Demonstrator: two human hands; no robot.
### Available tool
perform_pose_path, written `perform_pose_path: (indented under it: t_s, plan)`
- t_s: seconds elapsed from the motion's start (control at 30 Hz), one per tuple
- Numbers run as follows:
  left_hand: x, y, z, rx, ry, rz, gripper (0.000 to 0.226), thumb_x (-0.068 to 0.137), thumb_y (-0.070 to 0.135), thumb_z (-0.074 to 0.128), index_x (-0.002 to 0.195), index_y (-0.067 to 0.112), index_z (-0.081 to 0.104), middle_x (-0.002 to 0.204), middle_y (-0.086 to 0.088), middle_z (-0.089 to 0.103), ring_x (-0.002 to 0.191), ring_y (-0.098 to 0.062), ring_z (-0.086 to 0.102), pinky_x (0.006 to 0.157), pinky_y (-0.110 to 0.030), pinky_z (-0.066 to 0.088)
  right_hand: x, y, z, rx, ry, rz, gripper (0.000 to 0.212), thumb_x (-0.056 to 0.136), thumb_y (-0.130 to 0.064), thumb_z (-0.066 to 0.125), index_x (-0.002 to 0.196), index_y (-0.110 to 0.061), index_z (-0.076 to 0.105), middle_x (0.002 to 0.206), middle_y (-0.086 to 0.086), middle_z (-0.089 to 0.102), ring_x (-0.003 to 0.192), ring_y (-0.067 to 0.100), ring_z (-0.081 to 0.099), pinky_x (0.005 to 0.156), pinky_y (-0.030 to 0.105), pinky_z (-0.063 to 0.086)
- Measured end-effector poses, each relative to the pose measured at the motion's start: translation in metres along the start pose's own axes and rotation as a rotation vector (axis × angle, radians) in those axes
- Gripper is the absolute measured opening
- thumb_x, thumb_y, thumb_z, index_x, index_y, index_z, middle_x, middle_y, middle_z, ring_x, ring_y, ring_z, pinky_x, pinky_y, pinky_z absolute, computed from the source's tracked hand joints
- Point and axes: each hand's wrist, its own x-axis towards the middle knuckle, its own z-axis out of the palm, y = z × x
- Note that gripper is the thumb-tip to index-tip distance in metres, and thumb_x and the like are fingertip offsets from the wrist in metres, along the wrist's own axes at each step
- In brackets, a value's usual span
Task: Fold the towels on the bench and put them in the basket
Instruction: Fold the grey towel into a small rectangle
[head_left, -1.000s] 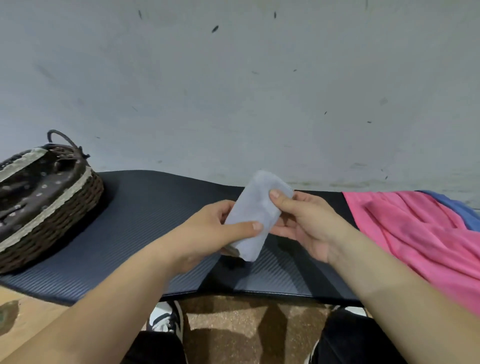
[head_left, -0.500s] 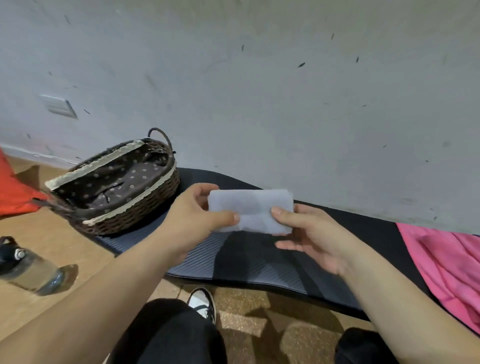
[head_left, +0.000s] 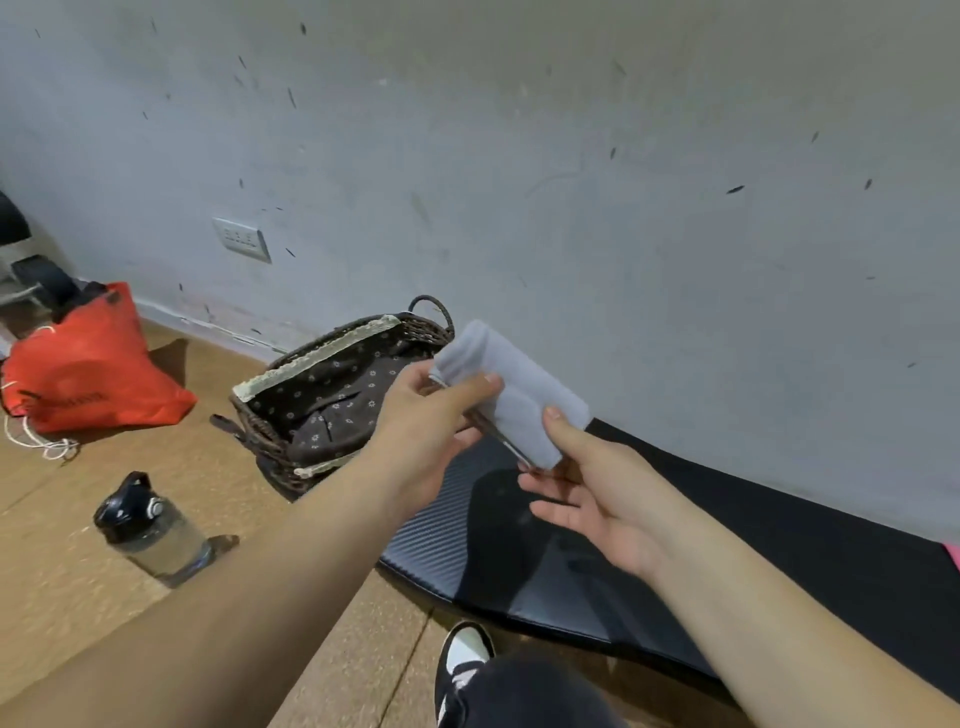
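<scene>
A small folded pale grey towel (head_left: 511, 387) is held in the air between my two hands, tilted down to the right. My left hand (head_left: 423, 428) pinches its upper left end, thumb on top. My right hand (head_left: 592, 493) holds its lower right end with the thumb on top and the fingers spread underneath. The dark wicker basket (head_left: 291, 384) with a dotted brown lining sits just left of the towel, at the left end of the black padded bench (head_left: 779, 566). A sliver of pink towel (head_left: 953, 555) shows at the right edge.
A grey wall runs behind the bench. On the wooden floor to the left lie an orange drawstring bag (head_left: 88, 369) and a clear bottle with a black cap (head_left: 150, 535). My knee and shoe (head_left: 465, 654) are below the bench edge.
The view has swung left, bringing the basket closer to the middle. Both hands have carried the folded towel left toward the basket and tilted it. The pink towels have slid almost out of view.
</scene>
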Motion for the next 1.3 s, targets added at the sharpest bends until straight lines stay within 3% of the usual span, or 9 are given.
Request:
perform_pose_path:
  t_s: [0.17,0.33,0.47,0.57,0.7,0.9,1.1,1.2,1.3]
  plan:
    - [0.043,0.039,-0.024,0.154,0.121,0.087,0.041,0.087,0.004,0.080,0.122,0.016,0.061,0.115,-0.011,0.074,0.102,-0.034,0.075,0.090,-0.060,0.059,0.032,-0.014,0.039,-0.249,0.050,-0.007,0.059,0.092,-0.065,0.061,0.122,-0.014,0.069,0.110,0.005,0.075,0.099,0.021,0.074,0.083,0.040,0.063]
    - [0.083,0.048,-0.065,0.308,0.354,0.112,0.035,0.099,0.016,0.066,0.131,0.024,0.052,0.113,-0.009,0.067,0.084,-0.029,0.067,0.049,-0.037,0.058,0.070,-0.011,0.092,-0.267,0.054,0.068,0.045,0.103,-0.038,0.051,0.143,-0.018,0.051,0.106,0.005,0.065,0.097,0.025,0.070,0.091,0.046,0.061]
    - [0.103,0.048,-0.089,0.309,0.495,0.155,0.040,0.099,0.017,0.065,0.135,0.021,0.049,0.123,-0.010,0.065,0.102,-0.030,0.068,0.081,-0.049,0.062,0.097,0.000,0.133,-0.246,-0.074,0.169,0.055,0.101,-0.044,0.053,0.150,-0.019,0.044,0.134,0.009,0.059,0.113,0.032,0.065,0.093,0.051,0.060]
    - [0.114,0.048,-0.104,0.361,0.546,0.202,0.072,0.093,0.022,0.074,0.155,0.015,0.037,0.133,-0.004,0.058,0.112,-0.025,0.063,0.088,-0.037,0.056,0.118,0.000,0.148,-0.271,-0.104,0.185,0.054,0.104,-0.039,0.048,0.153,-0.020,0.038,0.149,0.012,0.052,0.126,0.039,0.058,0.099,0.055,0.056]
    - [0.128,0.045,-0.119,0.437,0.573,0.179,0.077,0.088,0.027,0.081,0.151,0.008,0.042,0.133,-0.008,0.060,0.114,-0.027,0.061,0.092,-0.038,0.053,0.136,-0.005,0.148,-0.333,-0.095,0.149,0.053,0.106,-0.037,0.040,0.155,-0.018,0.032,0.150,0.016,0.050,0.124,0.046,0.059,0.089,0.051,0.060]
    - [0.157,0.036,-0.112,0.364,0.514,0.089,0.055,0.092,0.015,0.076,0.141,0.010,0.051,0.121,-0.007,0.065,0.106,-0.028,0.067,0.092,-0.045,0.060,0.139,-0.013,0.123,-0.375,-0.043,0.061,0.055,0.104,-0.037,0.043,0.154,-0.017,0.034,0.121,0.011,0.056,0.094,0.037,0.073,0.072,0.043,0.066]
    - [0.190,0.014,-0.080,0.221,0.532,0.030,0.040,0.096,0.018,0.069,0.132,0.013,0.052,0.106,-0.006,0.062,0.082,-0.021,0.061,0.092,-0.052,0.059,0.140,-0.024,0.087,-0.351,-0.045,-0.001,0.063,0.103,-0.055,0.045,0.152,-0.017,0.042,0.124,0.012,0.067,0.087,0.025,0.078,0.076,0.041,0.066]
    - [0.202,0.001,-0.079,0.290,0.576,-0.066,0.051,0.098,0.023,0.068,0.140,0.006,0.046,0.091,-0.005,0.054,0.070,-0.020,0.053,0.088,-0.049,0.059,0.140,-0.033,0.075,-0.343,-0.055,-0.029,0.053,0.103,-0.051,0.046,0.144,-0.017,0.048,0.117,0.011,0.072,0.090,0.024,0.078,0.080,0.042,0.065]
    - [0.207,-0.011,-0.088,0.562,0.623,-0.171,0.068,0.092,0.041,0.071,0.141,0.001,0.047,0.112,-0.017,0.062,0.080,-0.031,0.062,0.074,-0.041,0.058,0.136,-0.037,0.070,-0.354,-0.060,-0.050,0.036,0.103,-0.047,0.048,0.129,-0.022,0.053,0.108,0.009,0.074,0.089,0.024,0.078,0.082,0.043,0.065]
